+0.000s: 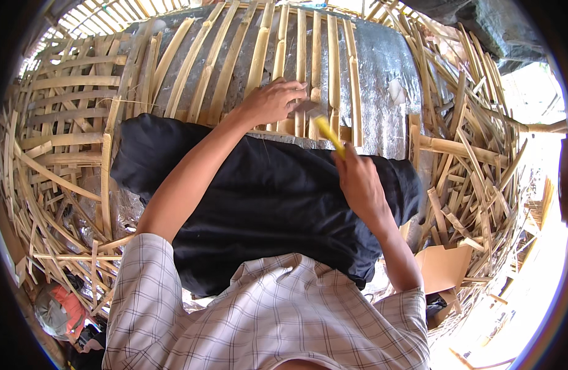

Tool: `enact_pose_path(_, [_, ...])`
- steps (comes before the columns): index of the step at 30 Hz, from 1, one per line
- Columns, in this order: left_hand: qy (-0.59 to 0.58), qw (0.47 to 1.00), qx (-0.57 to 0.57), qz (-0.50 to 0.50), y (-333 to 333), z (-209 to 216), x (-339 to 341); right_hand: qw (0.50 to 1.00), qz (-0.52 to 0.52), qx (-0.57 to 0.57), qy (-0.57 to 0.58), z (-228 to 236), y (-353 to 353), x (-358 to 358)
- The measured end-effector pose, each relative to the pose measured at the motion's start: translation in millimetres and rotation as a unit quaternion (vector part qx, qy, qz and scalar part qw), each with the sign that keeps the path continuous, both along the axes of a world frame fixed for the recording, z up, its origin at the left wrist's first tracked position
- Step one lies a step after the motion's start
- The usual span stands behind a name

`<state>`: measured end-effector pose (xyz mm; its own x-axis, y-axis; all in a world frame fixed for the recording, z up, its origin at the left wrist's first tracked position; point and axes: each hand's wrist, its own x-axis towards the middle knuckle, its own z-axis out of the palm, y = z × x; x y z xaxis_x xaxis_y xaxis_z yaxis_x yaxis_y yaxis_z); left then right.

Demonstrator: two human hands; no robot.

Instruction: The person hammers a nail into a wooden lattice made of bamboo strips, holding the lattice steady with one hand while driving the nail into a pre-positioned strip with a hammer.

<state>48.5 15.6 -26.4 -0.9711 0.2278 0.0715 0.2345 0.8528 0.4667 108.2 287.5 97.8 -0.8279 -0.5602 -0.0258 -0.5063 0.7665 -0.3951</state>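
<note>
My right hand (362, 182) is wrapped round the yellow handle of a hammer (329, 133). The dark hammer head, slightly blurred, is beside the fingertips of my left hand (273, 102). The left fingers are bent and pinched together over the near ends of the bamboo slats; what they hold, if anything, is too small to make out. Several split bamboo slats (259, 55) run away from me side by side, with gaps between them. At their near ends they lie across a crosswise bamboo strip. Beneath them is a grey, shiny, worn surface (387, 68).
Black cloth (253, 179) covers my lap. Woven bamboo panels (80, 92) stand to the left. On the right lie a heap of loose bamboo pieces (475, 179) and a cardboard box (444, 266). Grey and orange cloth (59, 311) is at the lower left.
</note>
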Motion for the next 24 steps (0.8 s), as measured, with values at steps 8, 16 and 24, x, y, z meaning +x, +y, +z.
enact_pose_path(8, [-0.074, 0.997, -0.016, 0.002, 5, 14, 1, 0.991, -0.043, -0.127, 0.004, 21, -9, 2])
enact_pose_path(16, [0.012, 1.0, 0.011, -0.015, -5, -8, 5, 0.999, -0.033, -0.034, -0.017, 29, -7, 2])
enact_pose_path(24, [-0.034, 0.999, 0.008, -0.019, 3, 10, 3, 0.999, 0.011, 0.016, 0.029, -10, 9, 2])
